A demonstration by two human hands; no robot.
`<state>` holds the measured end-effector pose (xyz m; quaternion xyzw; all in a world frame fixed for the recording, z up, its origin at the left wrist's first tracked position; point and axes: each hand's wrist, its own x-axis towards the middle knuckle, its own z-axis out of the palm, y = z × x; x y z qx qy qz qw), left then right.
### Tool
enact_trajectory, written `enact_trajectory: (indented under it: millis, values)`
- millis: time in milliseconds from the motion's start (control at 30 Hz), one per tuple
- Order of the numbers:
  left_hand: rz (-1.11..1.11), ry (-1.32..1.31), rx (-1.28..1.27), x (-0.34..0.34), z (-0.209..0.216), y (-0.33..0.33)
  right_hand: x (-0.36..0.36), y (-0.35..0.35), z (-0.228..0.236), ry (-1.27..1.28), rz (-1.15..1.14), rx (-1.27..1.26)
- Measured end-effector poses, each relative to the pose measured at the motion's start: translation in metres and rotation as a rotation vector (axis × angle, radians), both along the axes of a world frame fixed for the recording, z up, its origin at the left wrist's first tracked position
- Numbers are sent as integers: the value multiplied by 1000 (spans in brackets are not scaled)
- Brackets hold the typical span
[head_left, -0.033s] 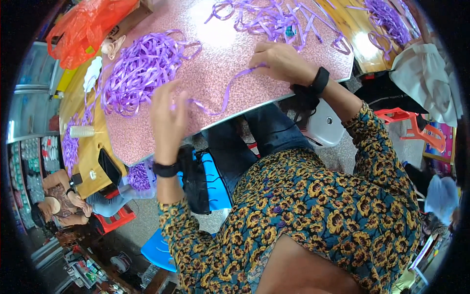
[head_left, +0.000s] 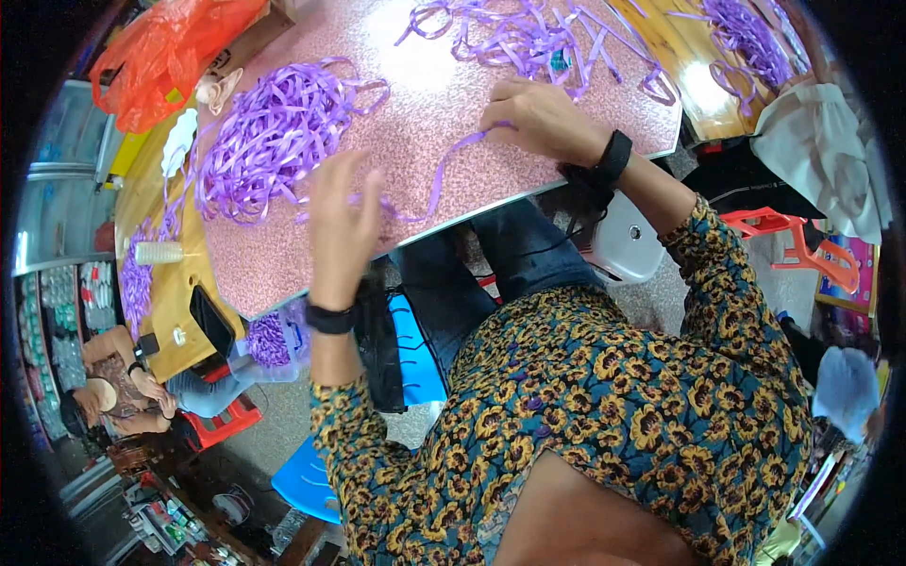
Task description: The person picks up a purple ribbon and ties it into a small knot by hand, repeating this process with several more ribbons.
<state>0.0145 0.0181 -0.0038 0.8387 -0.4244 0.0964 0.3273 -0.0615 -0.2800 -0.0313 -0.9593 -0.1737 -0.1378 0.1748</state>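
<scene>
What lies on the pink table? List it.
A dense purple ribbon pile at left, looser purple loops at the far side with a small teal item among them, and a strand leading to the right hand. Whatever the pile covers cannot be seen.

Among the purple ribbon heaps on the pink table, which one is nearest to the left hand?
The dense heap on the left, just beyond the left hand. The looser heap lies beyond the right hand, farther off.
</scene>
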Motion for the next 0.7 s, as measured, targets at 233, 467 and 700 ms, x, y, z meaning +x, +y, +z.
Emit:
enact_trajectory:
  millis: [233,467,700]
  values:
    - [-173,-122,-187,-34,-5,-87,-2,9,31,189,110,397]
    - [-137,-406,-44,-45,21,-70,-28,18,86,748,47,877]
    - [-295,-422,-14,-38,44,-41,-29,21,76,584,193,812]
